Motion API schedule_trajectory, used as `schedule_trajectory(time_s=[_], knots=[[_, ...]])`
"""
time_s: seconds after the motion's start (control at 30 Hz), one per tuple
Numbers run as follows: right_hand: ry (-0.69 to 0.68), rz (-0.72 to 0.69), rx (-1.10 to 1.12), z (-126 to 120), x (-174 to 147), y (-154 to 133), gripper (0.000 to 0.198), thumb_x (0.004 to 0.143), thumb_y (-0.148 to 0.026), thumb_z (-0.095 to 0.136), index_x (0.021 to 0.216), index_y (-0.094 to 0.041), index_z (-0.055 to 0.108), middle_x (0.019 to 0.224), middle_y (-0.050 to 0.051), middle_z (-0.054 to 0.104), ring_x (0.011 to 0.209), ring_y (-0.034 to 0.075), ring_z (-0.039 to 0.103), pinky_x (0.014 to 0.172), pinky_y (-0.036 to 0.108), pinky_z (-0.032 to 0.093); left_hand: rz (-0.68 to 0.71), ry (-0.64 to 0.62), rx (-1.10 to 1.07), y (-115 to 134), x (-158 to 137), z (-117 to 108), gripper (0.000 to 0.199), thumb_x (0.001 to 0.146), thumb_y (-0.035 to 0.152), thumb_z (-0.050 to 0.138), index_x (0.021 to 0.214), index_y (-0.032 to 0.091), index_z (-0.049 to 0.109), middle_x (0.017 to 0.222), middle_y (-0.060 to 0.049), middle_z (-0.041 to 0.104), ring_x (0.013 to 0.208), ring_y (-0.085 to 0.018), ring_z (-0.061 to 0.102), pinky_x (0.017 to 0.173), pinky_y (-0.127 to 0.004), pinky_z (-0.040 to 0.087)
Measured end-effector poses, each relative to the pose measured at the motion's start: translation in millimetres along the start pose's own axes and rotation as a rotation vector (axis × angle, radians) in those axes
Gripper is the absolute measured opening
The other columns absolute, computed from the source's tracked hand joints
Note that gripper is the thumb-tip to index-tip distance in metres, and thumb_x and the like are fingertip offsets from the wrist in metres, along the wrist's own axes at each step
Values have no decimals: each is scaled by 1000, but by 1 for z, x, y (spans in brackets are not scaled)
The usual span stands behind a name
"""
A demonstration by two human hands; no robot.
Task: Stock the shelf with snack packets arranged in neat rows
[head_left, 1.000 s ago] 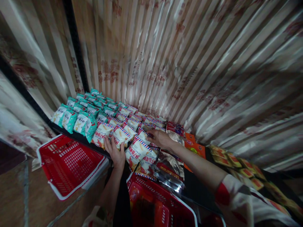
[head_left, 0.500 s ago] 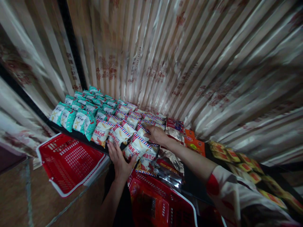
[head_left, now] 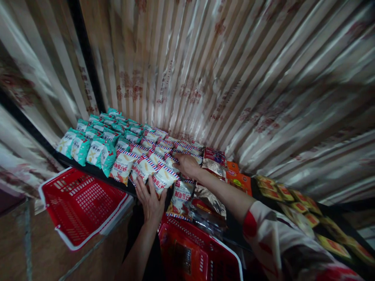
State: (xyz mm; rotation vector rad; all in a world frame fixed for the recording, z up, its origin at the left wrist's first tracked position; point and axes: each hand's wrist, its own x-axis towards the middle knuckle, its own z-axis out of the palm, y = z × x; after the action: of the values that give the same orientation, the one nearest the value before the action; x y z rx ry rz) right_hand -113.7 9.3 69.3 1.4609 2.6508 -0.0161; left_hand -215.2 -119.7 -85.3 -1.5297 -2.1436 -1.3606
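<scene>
My left hand [head_left: 150,201] lies with spread fingers against the front of the white snack bags with red lettering and striped edges. Its fingers and thumb touch the lower part of a front snack bag [head_left: 164,177] and the one to its left [head_left: 143,168]. Farther back in the same rows, my right hand [head_left: 186,166] has its fingers and thumb at the edge of another white snack bag [head_left: 170,160]; the fingertips are partly hidden. Another white snack bag [head_left: 182,195] stands at the front, just right of my left hand.
Teal snack bags [head_left: 95,150] fill the shelf's left end. Silver-and-red packets [head_left: 208,201], orange packets [head_left: 238,181] and yellow packs [head_left: 285,191] lie to the right. Below are a red basket [head_left: 84,203] and another red basket [head_left: 222,255] holding red packages. A striped curtain [head_left: 187,58] hangs behind.
The front white bag by my left hand has shifted left and sits more upright, leaving more of the bag to its right showing. Both hands have moved slightly left; the view has shifted a little.
</scene>
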Motion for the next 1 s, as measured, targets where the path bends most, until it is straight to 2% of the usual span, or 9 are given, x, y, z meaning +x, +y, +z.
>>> schedule_trajectory(time_s=[0.13,0.2,0.33,0.47,0.63,0.8,1.0], knots=[[-44,-27,63,-5,1,6,32,87,-39,48,110,-19,57,105,8,66,94,21,61,73,26,41,2,26,-25,2,0,-2,78,82,40,55,144,14,16,151,-23,-6,138,-41,1,105,-61,21],[-12,-6,97,-7,3,14,32,90,-39,44,111,-20,58,105,7,66,94,19,61,74,25,42,3,21,-27,3,0,-2,78,82,40,56,144,15,16,151,-23,-7,138,-41,0,105,-62,21],[98,68,-7,-9,14,30,34,92,-36,39,118,-21,56,116,8,62,104,20,57,83,27,41,5,28,-36,4,-2,-1,79,81,41,58,144,17,16,151,-22,-9,137,-43,0,104,-64,21],[59,14,-69,-5,31,34,38,90,-35,41,126,-24,51,113,8,64,105,21,57,85,29,42,20,42,-3,7,-2,1,84,79,42,60,144,18,15,151,-23,-8,137,-43,1,104,-64,21],[-29,91,-87,-1,47,27,32,85,-32,46,109,-19,63,106,11,67,99,23,61,77,29,45,11,41,21,8,3,1,88,76,44,62,145,18,14,150,-23,-7,137,-44,-1,104,-64,20],[14,126,-68,2,53,19,29,83,-31,48,101,-18,66,101,11,69,94,22,63,76,29,45,3,54,27,9,5,3,87,76,43,63,144,16,17,150,-25,-5,137,-44,1,103,-64,21],[46,151,-14,6,57,15,26,84,-29,48,100,-17,65,98,10,70,94,22,63,77,29,45,-5,65,7,8,7,5,86,76,44,62,144,19,16,151,-23,-4,136,-44,3,103,-64,21]])
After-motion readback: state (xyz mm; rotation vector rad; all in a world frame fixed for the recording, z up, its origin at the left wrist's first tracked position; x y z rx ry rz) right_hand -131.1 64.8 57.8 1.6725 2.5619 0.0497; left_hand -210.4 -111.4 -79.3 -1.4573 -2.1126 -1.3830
